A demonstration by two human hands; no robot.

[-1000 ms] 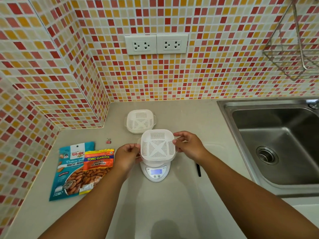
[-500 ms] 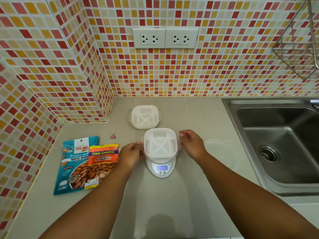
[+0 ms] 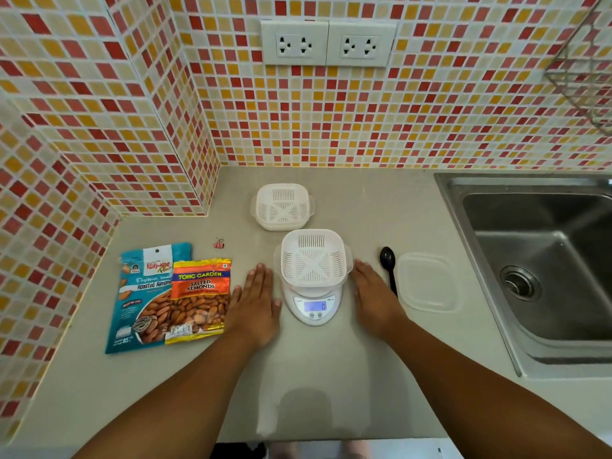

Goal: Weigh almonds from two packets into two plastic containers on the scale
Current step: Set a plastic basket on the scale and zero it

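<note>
A white slotted container [image 3: 313, 260] sits on the digital scale [image 3: 314, 306], its display lit. Both hands lie flat and released on the desk [image 3: 331, 376], the left hand [image 3: 255, 303] left of the scale, the right hand [image 3: 372, 299] right of it. The second container [image 3: 282, 207] stands behind the scale. Two almond packets [image 3: 169, 296] lie left of it; a black spoon [image 3: 389, 266] and clear lid [image 3: 429, 281] lie right.

Bright, even, diffuse light with no hard glare; the surface [image 3: 314, 376] shows only soft shadows under the forearms and a faint dark patch just nearer than the scale [image 3: 313, 306]. Wide-angle bending curves the tiled wall [image 3: 414, 127] towards the edges, where the wire rack [image 3: 583, 71] blurs
</note>
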